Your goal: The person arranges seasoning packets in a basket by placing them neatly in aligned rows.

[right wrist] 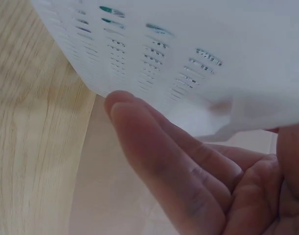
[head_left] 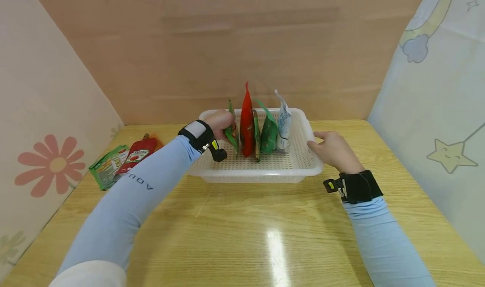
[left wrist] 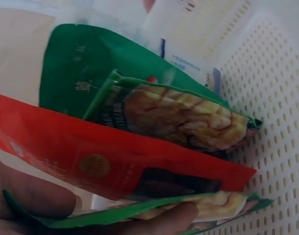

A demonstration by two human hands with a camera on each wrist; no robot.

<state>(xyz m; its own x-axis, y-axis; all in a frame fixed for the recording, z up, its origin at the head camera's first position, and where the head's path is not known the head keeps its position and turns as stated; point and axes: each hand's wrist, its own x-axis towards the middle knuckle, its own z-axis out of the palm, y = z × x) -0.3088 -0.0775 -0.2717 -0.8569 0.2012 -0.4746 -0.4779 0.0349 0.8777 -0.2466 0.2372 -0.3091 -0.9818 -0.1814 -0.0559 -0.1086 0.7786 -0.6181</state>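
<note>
My left hand (head_left: 220, 122) pinches a slim green snack packet (head_left: 232, 131) inside the left end of a white plastic basket (head_left: 261, 174). The left wrist view shows the thumb and a finger on either side of that packet, which has a food picture on it. Right beside it stands a tall red pouch (left wrist: 115, 159). Farther right in the basket are another small green packet (left wrist: 173, 115), a larger green pouch (head_left: 268, 134) and a white-and-blue bag (head_left: 283, 129), all upright. At the basket's right end, my right hand (head_left: 334, 149) holds the rim, its fingers (right wrist: 149, 147) along the outer wall.
Left of the basket, a red ketchup pouch (head_left: 138, 152) lies beside a green-and-grey packet (head_left: 110, 165), partly behind my left forearm. The wooden table (head_left: 242, 236) meets a brown back panel (head_left: 242, 55), with patterned walls at both sides.
</note>
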